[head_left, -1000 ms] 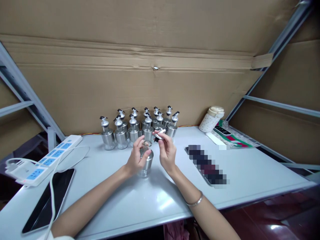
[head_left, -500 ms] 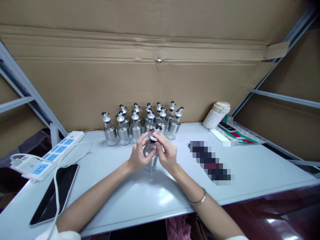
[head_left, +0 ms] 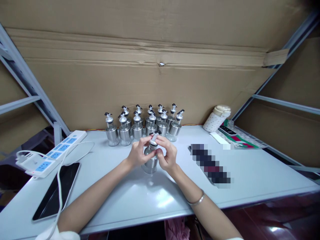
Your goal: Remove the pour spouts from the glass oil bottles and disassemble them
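Note:
In the head view, a glass oil bottle (head_left: 150, 165) with a steel band stands upright on the table in front of me. Its white pour spout (head_left: 154, 138), tipped with a black flap, sits at the neck. My left hand (head_left: 138, 152) is closed around the neck from the left, thumb and fingers pinching it. From the right, my right hand (head_left: 167, 154) grips the spout's collar between fingers and thumb. Fingers partly hide the neck. Behind them, several similar bottles (head_left: 125, 134) with spouts stand in two rows.
At the left lie a white power strip (head_left: 58, 148) with a cable and a black tablet (head_left: 57, 191). To the right are a pixelated dark object (head_left: 210, 165), a white tumbler (head_left: 217, 119) and a small black device (head_left: 227, 130). Cardboard (head_left: 100, 83) walls the back.
The view has shifted slightly. My right-hand fingers have moved a little around the spout, and the spout's black tip appears turned slightly. Both hands stay on the bottle.

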A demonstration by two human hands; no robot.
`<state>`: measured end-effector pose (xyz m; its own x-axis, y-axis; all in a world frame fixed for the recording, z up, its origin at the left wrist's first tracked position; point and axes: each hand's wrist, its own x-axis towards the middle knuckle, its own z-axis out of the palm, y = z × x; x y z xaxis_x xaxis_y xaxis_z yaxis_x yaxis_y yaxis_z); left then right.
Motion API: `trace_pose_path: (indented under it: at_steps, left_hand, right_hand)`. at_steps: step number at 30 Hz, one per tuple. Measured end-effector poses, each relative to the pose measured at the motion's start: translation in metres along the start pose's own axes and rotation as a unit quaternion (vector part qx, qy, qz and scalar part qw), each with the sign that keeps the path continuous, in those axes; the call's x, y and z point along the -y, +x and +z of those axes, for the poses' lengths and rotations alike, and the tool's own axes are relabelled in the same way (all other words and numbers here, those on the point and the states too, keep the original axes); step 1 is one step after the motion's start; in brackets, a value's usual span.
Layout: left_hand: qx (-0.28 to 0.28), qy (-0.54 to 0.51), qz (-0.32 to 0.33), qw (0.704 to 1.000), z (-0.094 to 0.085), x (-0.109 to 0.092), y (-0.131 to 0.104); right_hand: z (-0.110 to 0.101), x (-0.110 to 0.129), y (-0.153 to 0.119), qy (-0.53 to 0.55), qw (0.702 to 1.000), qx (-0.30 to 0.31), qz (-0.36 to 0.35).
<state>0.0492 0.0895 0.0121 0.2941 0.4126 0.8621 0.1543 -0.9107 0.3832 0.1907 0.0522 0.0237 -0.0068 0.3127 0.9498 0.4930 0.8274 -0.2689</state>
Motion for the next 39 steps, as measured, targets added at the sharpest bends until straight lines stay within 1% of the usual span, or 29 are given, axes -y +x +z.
trace_pose_path:
  at_steps: [5,8,12,15,17,18,20,21,22,23,24,25,26,27,29,30,31,33,36,39]
  left_hand:
    - [-0.014,0.026,0.003,1.000,0.000,0.004,-0.007]
    - [-0.020,0.024,0.002,0.999,-0.001,0.005,-0.009]
    - [-0.017,0.013,-0.014,1.000,0.000,0.006,-0.010]
    - [-0.008,0.000,-0.035,0.999,0.002,0.006,-0.011]
    - [0.001,-0.007,-0.059,0.998,0.002,0.005,-0.009]
    - [0.008,-0.010,-0.073,0.997,0.000,0.003,-0.006]
    - [0.038,-0.021,-0.104,0.994,-0.006,0.000,0.006]
    - [0.063,-0.031,-0.120,0.990,-0.013,-0.003,0.014]
    - [0.105,-0.052,-0.143,0.983,-0.021,-0.005,0.023]
    - [0.173,-0.099,-0.208,0.958,-0.031,-0.008,0.033]
    - [0.218,-0.131,-0.268,0.929,-0.044,-0.010,0.042]
    - [0.252,-0.150,-0.313,0.903,-0.057,-0.013,0.050]
    - [0.288,-0.165,-0.342,0.879,-0.072,-0.014,0.057]
    - [0.323,-0.170,-0.358,0.859,-0.087,-0.015,0.062]
    - [0.394,-0.147,-0.376,0.826,-0.116,-0.015,0.067]
    - [0.406,-0.135,-0.383,0.819,-0.129,-0.014,0.068]
    - [0.411,-0.127,-0.384,0.817,-0.141,-0.011,0.067]
    - [0.397,-0.090,-0.382,0.830,-0.160,-0.001,0.063]
    - [0.320,0.031,-0.390,0.863,-0.178,0.022,0.054]
    - [0.220,0.145,-0.398,0.879,-0.183,0.046,0.042]
  right_hand:
    - [0.003,0.004,-0.004,0.011,1.000,-0.006,-0.023]
    - [0.006,0.006,-0.004,0.010,1.000,-0.016,-0.020]
    - [0.012,0.008,-0.004,-0.018,0.999,-0.041,-0.016]
    - [0.017,0.005,-0.007,-0.012,0.998,-0.054,-0.031]
    - [0.018,0.001,-0.009,0.006,0.998,-0.046,-0.042]
    - [0.018,-0.001,-0.010,0.015,0.999,-0.030,-0.042]
    - [0.016,-0.006,-0.011,0.039,0.999,0.004,-0.018]
    - [0.015,-0.008,-0.011,0.056,0.998,0.012,0.006]
    - [0.013,-0.010,-0.011,0.073,0.997,0.014,0.037]
    - [0.012,-0.011,-0.010,0.091,0.993,0.007,0.070]
    - [0.010,-0.012,-0.010,0.108,0.989,-0.002,0.099]
    - [0.009,-0.013,-0.009,0.119,0.985,-0.008,0.121]
    - [0.008,-0.014,-0.008,0.125,0.983,-0.011,0.137]
    - [0.007,-0.014,-0.008,0.126,0.981,-0.015,0.148]
    - [0.005,-0.015,-0.007,0.119,0.980,-0.022,0.160]
    - [0.005,-0.015,-0.007,0.115,0.980,-0.023,0.163]
    - [0.004,-0.015,-0.006,0.110,0.980,-0.023,0.163]
    - [0.003,-0.014,-0.006,0.104,0.982,-0.019,0.158]
    - [0.002,-0.014,-0.005,0.107,0.981,-0.018,0.162]
    - [0.001,-0.014,-0.003,0.111,0.974,-0.041,0.193]
